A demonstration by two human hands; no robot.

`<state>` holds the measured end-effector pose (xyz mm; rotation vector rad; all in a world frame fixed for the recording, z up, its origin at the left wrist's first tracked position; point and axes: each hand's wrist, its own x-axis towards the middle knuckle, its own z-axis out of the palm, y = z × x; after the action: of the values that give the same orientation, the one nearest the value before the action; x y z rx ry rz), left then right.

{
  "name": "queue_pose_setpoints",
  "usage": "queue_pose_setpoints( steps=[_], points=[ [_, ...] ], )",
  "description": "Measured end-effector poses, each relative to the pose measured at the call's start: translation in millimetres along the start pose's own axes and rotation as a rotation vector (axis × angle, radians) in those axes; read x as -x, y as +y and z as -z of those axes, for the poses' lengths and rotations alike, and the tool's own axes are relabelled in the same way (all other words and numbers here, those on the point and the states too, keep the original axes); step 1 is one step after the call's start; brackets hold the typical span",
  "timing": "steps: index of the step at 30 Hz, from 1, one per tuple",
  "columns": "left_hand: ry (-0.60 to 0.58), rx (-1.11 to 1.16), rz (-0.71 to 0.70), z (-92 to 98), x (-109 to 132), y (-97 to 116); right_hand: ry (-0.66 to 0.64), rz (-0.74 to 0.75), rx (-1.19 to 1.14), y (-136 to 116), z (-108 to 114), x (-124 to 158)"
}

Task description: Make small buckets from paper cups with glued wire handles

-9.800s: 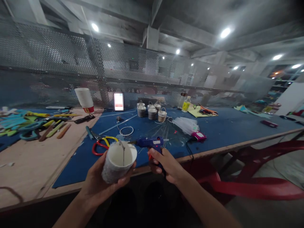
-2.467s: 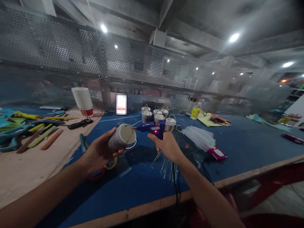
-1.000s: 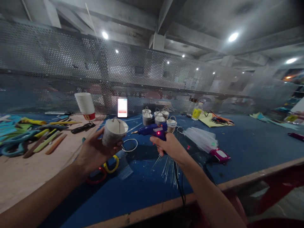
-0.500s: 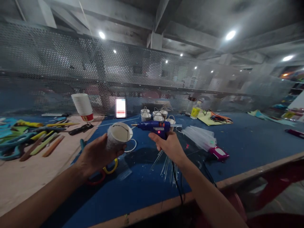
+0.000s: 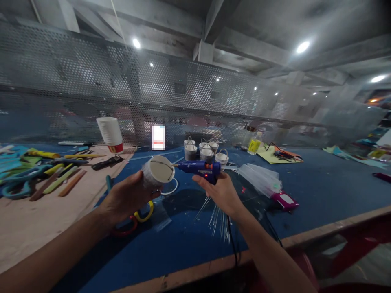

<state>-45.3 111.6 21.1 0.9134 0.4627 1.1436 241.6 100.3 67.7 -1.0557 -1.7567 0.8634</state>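
My left hand (image 5: 128,199) is wrapped around a small white cup (image 5: 149,179), tilted with its round end towards me; a thin cord or wire lies across that end. In my right hand (image 5: 221,193) is a blue hot glue gun (image 5: 198,169), its red light lit and a glue stick (image 5: 228,167) jutting from the back. The nozzle is at the cup's right rim; whether it touches I cannot tell. Below the cup show a white ring (image 5: 174,188) and scissors with red and yellow handles (image 5: 145,213), partly hidden by my left hand.
Several small white buckets with looped handles (image 5: 206,154) stand behind the glue gun. Stacked paper cups (image 5: 109,132) and blue scissors (image 5: 18,187) are at the left. Glue sticks in a bag (image 5: 259,177), thin wires (image 5: 220,221) and a yellow-labelled bottle (image 5: 254,144) lie or stand rightward.
The cup has tilted further towards the glue gun. The nozzle has come closer, from just off the rim to right at it. The view has shifted slightly.
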Motion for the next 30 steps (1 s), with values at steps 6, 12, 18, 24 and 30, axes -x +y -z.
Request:
queue_pose_setpoints(
  steps=[6,12,18,24,30],
  points=[
    [-0.017,0.074,0.016,-11.3,0.2,3.4,0.027,0.022,0.086,0.8,-0.9,-0.9],
    [-0.005,0.057,0.0,-18.6,0.6,4.8,0.057,-0.001,0.129,1.7,-2.1,-1.7],
    [-0.011,0.051,-0.005,-14.8,0.9,4.5,0.064,-0.018,0.173,2.8,-1.3,-1.3],
    [0.007,0.035,-0.004,-17.5,0.5,5.3,0.069,-0.014,0.163,4.6,-1.7,-1.0],
    [0.024,0.044,-0.009,-15.7,0.9,5.9,0.049,-0.007,0.177,2.9,-1.3,-0.7]
  ],
)
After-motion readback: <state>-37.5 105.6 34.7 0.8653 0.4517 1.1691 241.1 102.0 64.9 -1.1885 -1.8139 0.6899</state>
